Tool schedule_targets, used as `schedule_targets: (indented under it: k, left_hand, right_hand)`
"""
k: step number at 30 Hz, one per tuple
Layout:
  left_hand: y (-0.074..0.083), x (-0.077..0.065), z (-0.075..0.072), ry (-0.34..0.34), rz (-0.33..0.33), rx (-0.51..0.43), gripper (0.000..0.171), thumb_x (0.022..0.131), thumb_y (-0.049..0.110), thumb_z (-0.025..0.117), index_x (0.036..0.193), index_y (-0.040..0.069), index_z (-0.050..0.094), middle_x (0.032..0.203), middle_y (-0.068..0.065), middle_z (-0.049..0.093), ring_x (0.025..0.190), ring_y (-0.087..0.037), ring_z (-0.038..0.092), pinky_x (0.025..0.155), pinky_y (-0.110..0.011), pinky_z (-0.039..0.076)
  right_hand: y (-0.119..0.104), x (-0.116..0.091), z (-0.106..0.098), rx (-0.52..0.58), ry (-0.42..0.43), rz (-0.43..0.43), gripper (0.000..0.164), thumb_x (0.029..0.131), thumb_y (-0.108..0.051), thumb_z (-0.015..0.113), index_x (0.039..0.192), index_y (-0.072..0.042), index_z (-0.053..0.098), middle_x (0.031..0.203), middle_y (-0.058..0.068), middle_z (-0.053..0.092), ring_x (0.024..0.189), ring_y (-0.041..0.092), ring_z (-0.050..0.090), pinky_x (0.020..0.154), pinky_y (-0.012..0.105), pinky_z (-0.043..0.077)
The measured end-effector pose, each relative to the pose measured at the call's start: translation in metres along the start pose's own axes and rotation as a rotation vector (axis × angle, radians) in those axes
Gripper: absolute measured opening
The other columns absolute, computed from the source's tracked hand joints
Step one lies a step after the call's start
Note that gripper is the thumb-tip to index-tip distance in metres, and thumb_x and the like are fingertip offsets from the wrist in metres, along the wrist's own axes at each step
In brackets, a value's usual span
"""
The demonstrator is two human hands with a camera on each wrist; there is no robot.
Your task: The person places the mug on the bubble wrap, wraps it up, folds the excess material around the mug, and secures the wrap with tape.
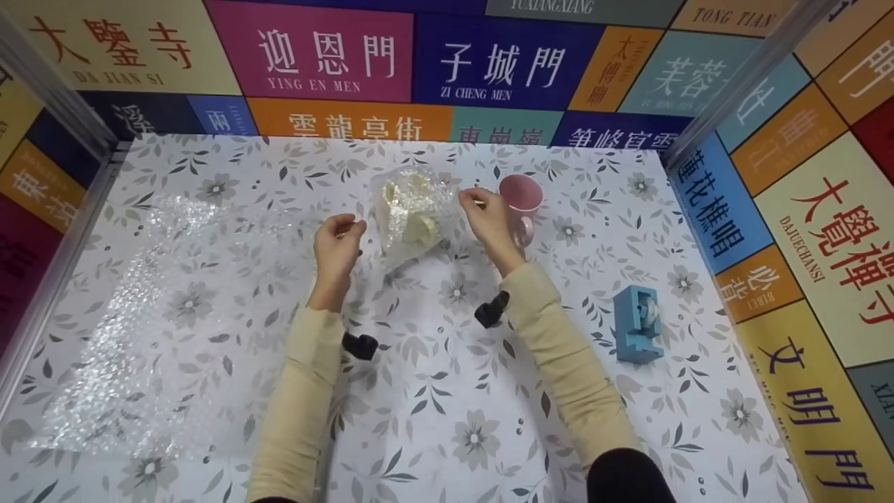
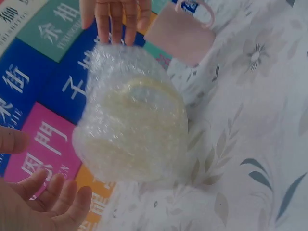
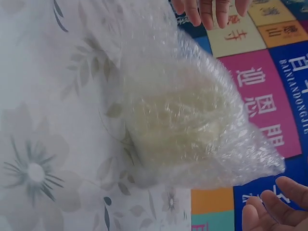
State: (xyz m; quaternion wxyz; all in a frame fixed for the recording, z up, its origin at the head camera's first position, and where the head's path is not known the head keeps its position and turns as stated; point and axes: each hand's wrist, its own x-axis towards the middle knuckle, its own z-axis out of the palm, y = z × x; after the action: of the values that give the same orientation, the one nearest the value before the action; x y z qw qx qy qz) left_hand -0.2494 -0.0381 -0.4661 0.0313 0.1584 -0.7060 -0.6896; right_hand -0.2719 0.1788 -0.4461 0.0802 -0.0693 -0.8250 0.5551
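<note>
A pale yellow mug (image 1: 421, 229) stands wrapped in bubble wrap (image 1: 397, 209) toward the back of the table. Its curved handle shows through the plastic in the left wrist view. My left hand (image 1: 336, 244) hovers to the left of the bundle, apart from it, with fingers loosely bent and nothing held. On the opposite side is my right hand (image 1: 489, 220), its relaxed fingertips right by the wrap's loose corner. In the right wrist view that corner (image 3: 276, 166) sticks out just above the right fingers (image 3: 274, 207). A pink mug (image 1: 522, 193) stands behind the right hand, partly hidden by it.
A large flat sheet of bubble wrap (image 1: 140, 335) covers the left part of the table. At the right stands a blue tape dispenser (image 1: 637, 325). The tabletop (image 1: 447, 391) has a floral cover, and printed panels (image 1: 328, 56) rise behind and beside it.
</note>
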Motion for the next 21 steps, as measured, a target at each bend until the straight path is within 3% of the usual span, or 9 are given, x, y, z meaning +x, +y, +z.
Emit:
schedule_targets:
  k: [5,7,10,15,21]
  left_hand:
    - [0.001,-0.030,-0.010,-0.044,0.056,0.017,0.023,0.083,0.006,0.059,0.103,-0.005,0.059,0.092,-0.011,0.057,0.071,-0.015,0.055,0.056,-0.024,0.048]
    - [-0.002,-0.042,-0.014,-0.064,0.085,0.030,0.022,0.083,0.006,0.059,0.102,-0.005,0.059,0.091,-0.011,0.058,0.069,-0.012,0.054,0.055,-0.022,0.047]
    - [-0.010,-0.057,-0.016,-0.079,0.142,0.086,0.020,0.082,0.005,0.060,0.100,-0.005,0.061,0.089,-0.013,0.060,0.071,-0.017,0.056,0.057,-0.019,0.045]
    - [-0.025,-0.080,-0.017,-0.101,0.253,0.182,0.019,0.079,0.005,0.062,0.095,-0.005,0.062,0.086,-0.014,0.063,0.076,-0.026,0.060,0.067,-0.026,0.048]
    - [-0.043,-0.101,-0.016,-0.117,0.314,0.225,0.018,0.076,0.007,0.063,0.091,-0.003,0.062,0.083,-0.011,0.063,0.074,-0.026,0.061,0.062,-0.029,0.050]
  right_hand:
    - [0.008,-0.039,-0.011,0.031,-0.053,-0.001,0.023,0.088,-0.013,0.056,0.099,0.006,0.064,0.086,0.013,0.063,0.076,0.016,0.057,0.066,0.021,0.043]
    - [0.013,-0.053,-0.014,0.020,-0.073,0.002,0.023,0.088,-0.013,0.057,0.100,0.006,0.064,0.088,0.015,0.064,0.077,0.021,0.060,0.065,0.021,0.045]
    - [0.021,-0.072,-0.018,0.010,-0.104,0.016,0.024,0.088,-0.012,0.058,0.101,0.006,0.064,0.091,0.015,0.065,0.081,0.028,0.062,0.066,0.021,0.046]
    - [0.034,-0.095,-0.023,0.009,-0.132,0.052,0.023,0.087,-0.012,0.058,0.102,0.004,0.064,0.094,0.016,0.065,0.081,0.029,0.063,0.062,0.020,0.045]
    - [0.048,-0.116,-0.030,-0.008,-0.181,0.080,0.028,0.087,-0.015,0.058,0.105,0.006,0.062,0.092,0.017,0.065,0.080,0.029,0.063,0.058,0.021,0.046]
